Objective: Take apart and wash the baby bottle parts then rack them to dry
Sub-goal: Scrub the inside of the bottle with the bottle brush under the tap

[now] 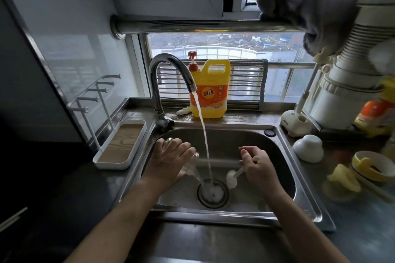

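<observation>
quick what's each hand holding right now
left hand: holds the clear bottle
right hand: grips the bottle brush

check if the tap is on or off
On. Water streams from the tap down into the sink drain, between the left hand holding the bottle and the right hand holding the brush.

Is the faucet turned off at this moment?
No, a stream of water runs from the faucet spout down into the sink.

Left of the tap's stream [204, 134], the left hand [171, 162] holds a clear bottle [191, 165]; right of it, the right hand [259, 165] grips a brush [232, 179].
</observation>
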